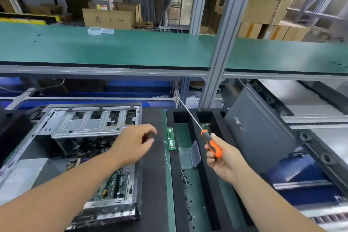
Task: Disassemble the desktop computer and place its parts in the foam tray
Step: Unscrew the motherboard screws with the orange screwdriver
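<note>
Foam tray (202, 158) taken as reference: black, with long slots, the green bench surface visible through them. Desktop computer (75, 154) is laid open just left of the tray, side cover off, metal drive cage (90, 122) at its far end and motherboard (113, 184) exposed at the near end. A green memory stick (171, 138) is seen lying at the left edge of the tray's left slot. A clear plastic box (188, 154), lid open, is set in the same slot just right of the stick; small dark screws (186, 179) are scattered in the slot nearer the camera. A dark grey case panel (261, 137) is propped tilted against the tray's right side.

Left hand (133, 143) is held above the computer's right edge, just left of the tray, fingers loosely curled; nothing is seen in it. Right hand (223, 158) is held over the tray's middle, fingers wrapped round the orange-and-black handle of a screwdriver (211, 142); the long shaft is pointed up and away toward the tray's far left.
</note>
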